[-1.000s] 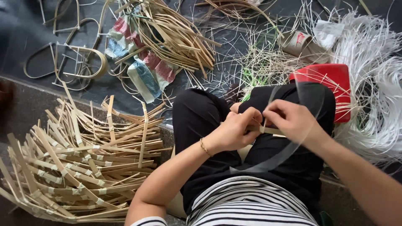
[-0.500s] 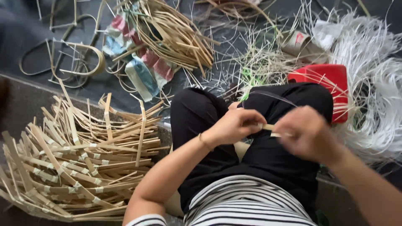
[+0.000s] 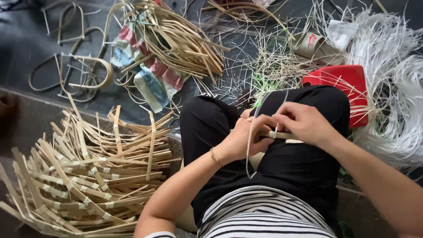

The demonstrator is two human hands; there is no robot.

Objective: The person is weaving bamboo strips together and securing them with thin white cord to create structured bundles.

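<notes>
Over my lap in black trousers, my left hand point(image 3: 246, 137) grips a flat bamboo strip point(image 3: 282, 135) that lies crosswise. My right hand point(image 3: 304, 123) pinches a thin pale binding strand point(image 3: 252, 145) at the strip; the strand loops down in front of my left hand and up past my knee. A thin bracelet sits on my left wrist. The two hands touch at the strip.
A big pile of tied bamboo strip pieces point(image 3: 83, 176) lies at my left. Bent bamboo slivers point(image 3: 185, 44) and cloth scraps point(image 3: 150, 79) lie ahead, curved hoops point(image 3: 75, 75) at far left. A red stool point(image 3: 343, 88) and white strands point(image 3: 396, 88) are at right.
My right hand swung out to the right and came back to the strip, pulling the thin strand round it. My left hand kept its hold on the strip.
</notes>
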